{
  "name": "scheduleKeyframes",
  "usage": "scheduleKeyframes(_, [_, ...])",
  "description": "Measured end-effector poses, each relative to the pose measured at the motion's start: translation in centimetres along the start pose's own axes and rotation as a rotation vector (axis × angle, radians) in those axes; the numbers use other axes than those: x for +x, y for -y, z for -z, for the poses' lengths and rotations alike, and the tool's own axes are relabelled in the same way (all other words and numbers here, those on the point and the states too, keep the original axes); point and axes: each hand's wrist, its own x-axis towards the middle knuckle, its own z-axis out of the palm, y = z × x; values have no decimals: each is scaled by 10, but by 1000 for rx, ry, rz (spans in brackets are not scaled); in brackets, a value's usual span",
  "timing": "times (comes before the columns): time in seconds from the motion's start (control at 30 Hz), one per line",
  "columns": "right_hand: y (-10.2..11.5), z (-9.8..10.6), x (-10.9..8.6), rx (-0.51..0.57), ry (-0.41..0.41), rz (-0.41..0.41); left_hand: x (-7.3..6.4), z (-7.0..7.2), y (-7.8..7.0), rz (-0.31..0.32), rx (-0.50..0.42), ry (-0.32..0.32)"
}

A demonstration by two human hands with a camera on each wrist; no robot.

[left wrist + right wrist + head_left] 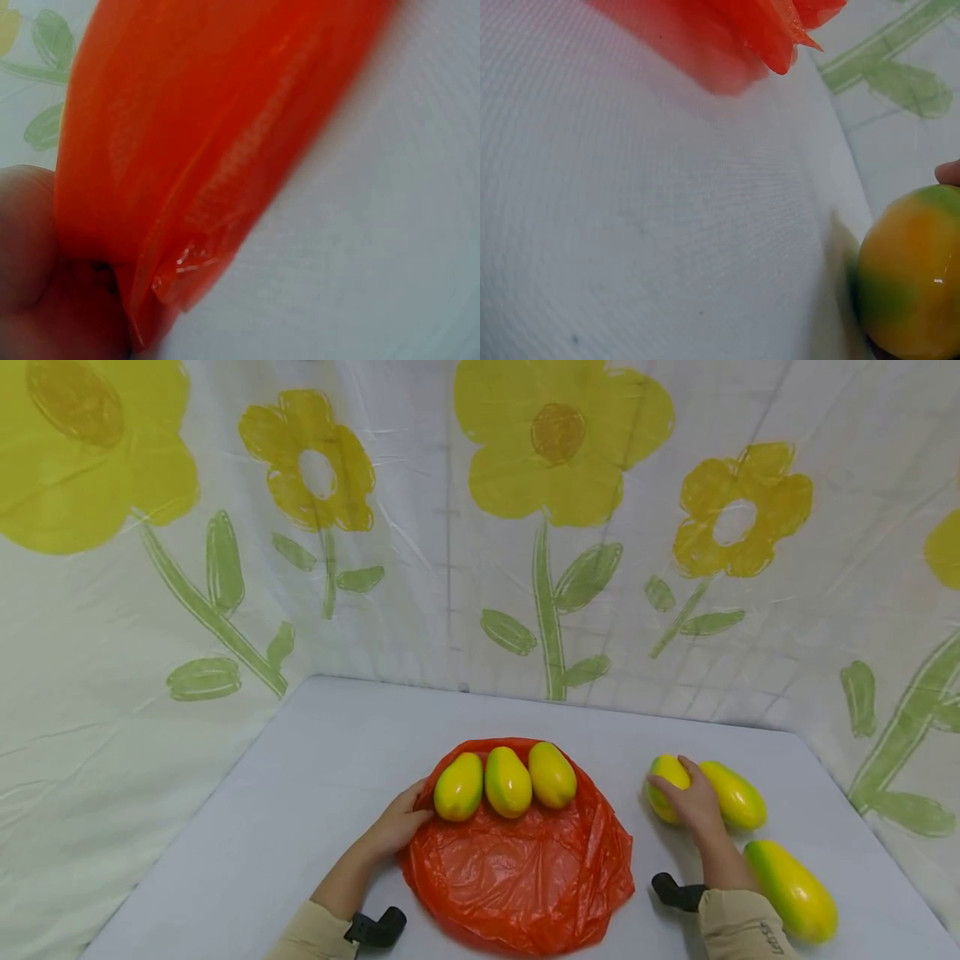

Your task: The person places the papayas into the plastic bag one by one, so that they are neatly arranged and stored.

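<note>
My left hand [401, 821] pinches the left edge of a red plastic bag [517, 881], its rim spread out round on the table. The left wrist view shows the thin red film [202, 135] gathered at my thumb [26, 240]. Three yellow-green papayas, the middle one [507, 782] upright between the others, lie side by side at the bag's far side. To the right of the bag, my right hand [693, 802] grips another papaya [666, 772], its fingers over the top. That fruit [915, 274] shows at the right edge of the right wrist view, a fingertip on it.
Right beside my right hand lies one more papaya [733, 795]. A larger-looking papaya [791, 892] sits nearer, by my right sleeve [742, 927]. The white table [322, 752] ends at a flower-printed curtain [420, 568] behind it.
</note>
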Motion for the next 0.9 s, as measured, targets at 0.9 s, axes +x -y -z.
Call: scheduleKeyframes(0.9, [19,15,-8,86,-12,-8,-2,1,-3,-5,-5,14])
